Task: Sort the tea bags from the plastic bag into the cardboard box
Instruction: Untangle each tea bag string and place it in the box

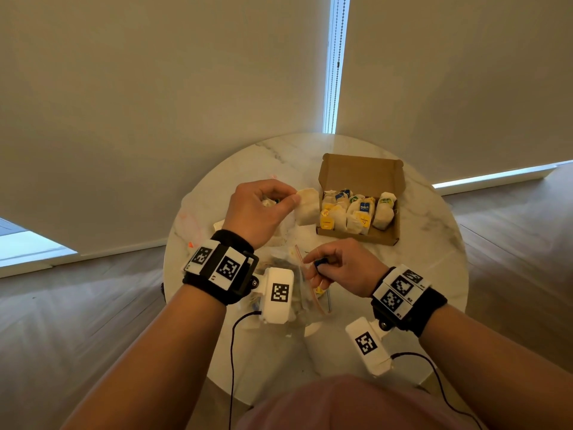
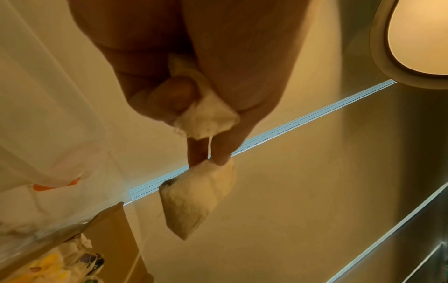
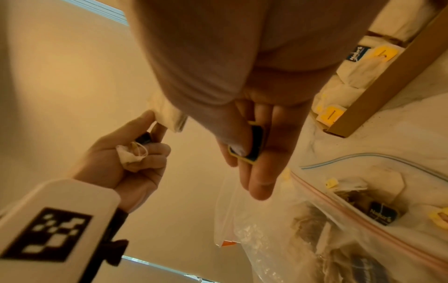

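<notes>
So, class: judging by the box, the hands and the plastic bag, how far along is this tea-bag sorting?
Done: the brown cardboard box already holds rows of tea bags. In hand: the left hand pinches a beige paper tea bag; the right hand pinches a small dark blue tag. Left: more remain in the clear zip-top plastic bag.

Head view: high, looking forward and down over both forearms onto the round desk (image 1: 428, 212), blinds behind; it takes in the whole work area. Left wrist view: very close, from under the left hand (image 2: 194, 76), looking along its fingers and upward toward the blinds, the cardboard box (image 2: 114, 235) at its lower left edge. Right wrist view: very close, low beneath the right hand (image 3: 254, 134), facing across the desk toward the left hand. Shared: the cardboard box appears in all three views; the plastic bag (image 3: 363, 220) in the head and right wrist views.
</notes>
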Available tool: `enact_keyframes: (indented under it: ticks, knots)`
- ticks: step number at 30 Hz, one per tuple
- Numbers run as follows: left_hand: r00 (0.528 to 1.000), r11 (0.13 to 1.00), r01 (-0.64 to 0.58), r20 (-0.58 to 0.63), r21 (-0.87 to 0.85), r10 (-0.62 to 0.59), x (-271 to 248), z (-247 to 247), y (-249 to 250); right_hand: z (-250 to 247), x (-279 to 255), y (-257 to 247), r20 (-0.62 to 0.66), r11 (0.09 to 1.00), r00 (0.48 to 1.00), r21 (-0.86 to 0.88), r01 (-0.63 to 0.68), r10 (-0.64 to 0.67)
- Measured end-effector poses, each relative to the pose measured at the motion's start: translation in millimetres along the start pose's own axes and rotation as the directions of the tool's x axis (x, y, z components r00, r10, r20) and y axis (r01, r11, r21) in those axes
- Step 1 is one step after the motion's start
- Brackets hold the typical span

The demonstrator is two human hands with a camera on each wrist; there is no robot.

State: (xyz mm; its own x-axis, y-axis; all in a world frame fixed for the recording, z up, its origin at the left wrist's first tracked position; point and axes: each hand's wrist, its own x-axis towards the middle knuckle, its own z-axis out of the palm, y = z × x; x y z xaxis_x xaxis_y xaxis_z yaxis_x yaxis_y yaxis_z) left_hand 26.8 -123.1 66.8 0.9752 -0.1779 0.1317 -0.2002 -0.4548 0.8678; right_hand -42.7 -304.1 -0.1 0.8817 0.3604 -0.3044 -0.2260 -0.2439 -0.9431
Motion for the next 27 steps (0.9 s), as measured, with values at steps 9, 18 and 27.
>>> enact_keyframes:
  ticks: [9,18,27]
  knots:
    - [0.996,0.996,0.084,0.000,0.010,-0.084,-2,7,-20,-7,-23,-35,-0.121,0.976,0.986,0.169,0.135,-0.115]
    - [0.994,0.995,0.094,0.066,-0.017,-0.093,-12,11,-23,-22,-12,-64,-0.119,0.936,0.932,-0.126,0.328,-0.343]
    - [0.990,0.994,0.054,0.135,-0.092,-0.042,-23,17,-4,-29,17,-74,-0.463,0.909,0.789,-0.105,0.403,-0.403]
